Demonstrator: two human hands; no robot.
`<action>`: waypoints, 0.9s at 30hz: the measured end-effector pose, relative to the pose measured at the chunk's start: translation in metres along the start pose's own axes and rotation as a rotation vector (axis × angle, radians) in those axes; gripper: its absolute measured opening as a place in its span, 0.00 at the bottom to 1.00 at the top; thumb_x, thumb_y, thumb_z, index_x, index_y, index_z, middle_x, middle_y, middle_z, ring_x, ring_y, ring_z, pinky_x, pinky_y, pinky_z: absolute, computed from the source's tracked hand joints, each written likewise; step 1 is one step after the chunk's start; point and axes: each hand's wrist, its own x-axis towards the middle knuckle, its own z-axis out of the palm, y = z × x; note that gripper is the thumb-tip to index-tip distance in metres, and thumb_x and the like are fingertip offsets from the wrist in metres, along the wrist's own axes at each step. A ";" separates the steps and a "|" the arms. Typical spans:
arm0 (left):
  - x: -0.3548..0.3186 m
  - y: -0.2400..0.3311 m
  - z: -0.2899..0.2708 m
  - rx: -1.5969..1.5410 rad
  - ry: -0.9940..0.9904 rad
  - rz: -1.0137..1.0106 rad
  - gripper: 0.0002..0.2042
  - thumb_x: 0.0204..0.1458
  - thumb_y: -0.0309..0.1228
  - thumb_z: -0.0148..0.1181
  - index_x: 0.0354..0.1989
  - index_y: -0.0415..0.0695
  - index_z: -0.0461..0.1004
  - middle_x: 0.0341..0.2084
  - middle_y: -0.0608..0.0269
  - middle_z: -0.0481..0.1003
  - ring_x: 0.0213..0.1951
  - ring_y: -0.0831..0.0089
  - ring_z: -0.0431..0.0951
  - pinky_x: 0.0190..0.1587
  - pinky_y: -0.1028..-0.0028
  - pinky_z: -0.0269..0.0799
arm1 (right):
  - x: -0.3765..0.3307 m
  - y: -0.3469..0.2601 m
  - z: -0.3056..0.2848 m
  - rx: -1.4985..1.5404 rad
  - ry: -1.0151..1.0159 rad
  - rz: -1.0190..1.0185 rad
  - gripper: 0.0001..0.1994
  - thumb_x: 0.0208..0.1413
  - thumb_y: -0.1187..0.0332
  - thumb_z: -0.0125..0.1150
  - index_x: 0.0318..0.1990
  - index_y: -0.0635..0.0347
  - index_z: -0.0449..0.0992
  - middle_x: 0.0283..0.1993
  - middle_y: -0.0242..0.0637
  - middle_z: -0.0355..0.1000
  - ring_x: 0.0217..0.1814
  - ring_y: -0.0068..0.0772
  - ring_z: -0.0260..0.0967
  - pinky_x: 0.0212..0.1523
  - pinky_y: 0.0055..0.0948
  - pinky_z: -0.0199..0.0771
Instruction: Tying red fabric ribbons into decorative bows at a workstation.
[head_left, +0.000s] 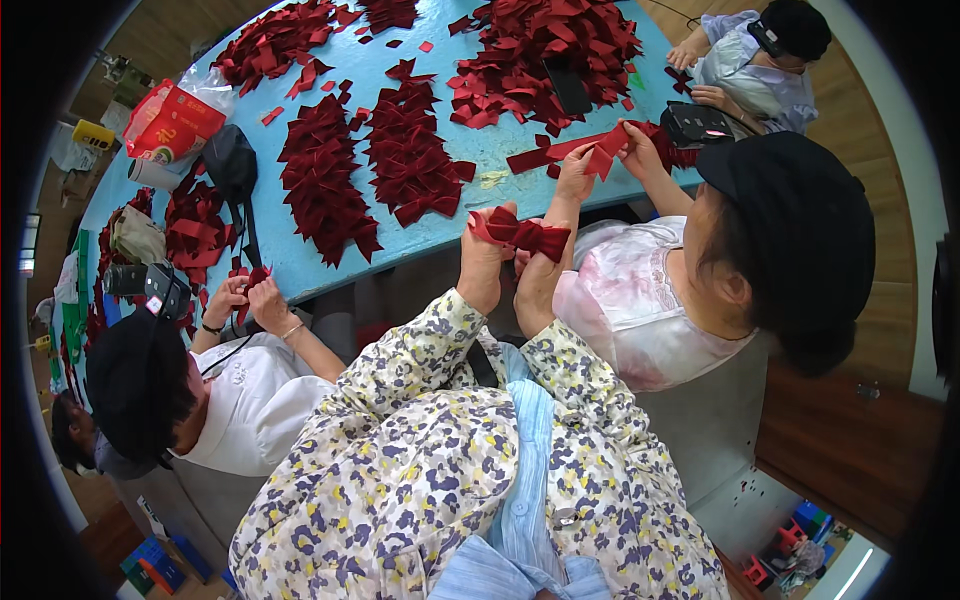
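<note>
A dark red velvet bow (520, 235) is stretched between my two hands, just off the near edge of the blue table (420, 255). My left hand (480, 266) pinches its left end, the thumb pressed on the fabric. Around its right part my right hand (540, 282) has its fingers closed; some fingertips are hidden behind the cloth. Beyond my hands, on the tabletop, finished-looking bows lie in two long rows, a left row (322, 180) and a right row (410, 150).
A large heap of red ribbon pieces (545, 50) with a black phone (568, 85) on it lies farther back. To my right a co-worker's hands (605, 160) hold red ribbon; to my left another's hands (255, 300) work. A red bag (172, 120) stands far left.
</note>
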 end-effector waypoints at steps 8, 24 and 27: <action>0.004 -0.002 -0.008 0.117 -0.043 0.091 0.12 0.54 0.41 0.57 0.39 0.46 0.72 0.31 0.73 0.72 0.32 0.83 0.72 0.33 0.83 0.65 | 0.008 -0.002 0.007 -0.020 -0.061 -0.087 0.11 0.57 0.60 0.45 0.36 0.58 0.66 0.30 0.28 0.67 0.25 0.14 0.62 0.24 0.15 0.61; -0.016 -0.012 -0.028 -0.041 -0.055 0.094 0.10 0.53 0.23 0.47 0.42 0.40 0.72 0.31 0.67 0.74 0.31 0.80 0.70 0.38 0.79 0.66 | -0.002 0.023 0.011 0.026 -0.096 -0.091 0.09 0.52 0.71 0.39 0.37 0.62 0.66 0.33 0.35 0.67 0.30 0.24 0.66 0.28 0.21 0.68; -0.010 -0.015 -0.036 -0.050 0.000 0.049 0.09 0.53 0.24 0.51 0.41 0.40 0.72 0.32 0.66 0.74 0.32 0.79 0.71 0.37 0.78 0.67 | -0.003 0.025 0.012 -0.052 -0.112 -0.134 0.09 0.52 0.70 0.40 0.37 0.62 0.65 0.35 0.36 0.68 0.33 0.25 0.68 0.31 0.21 0.69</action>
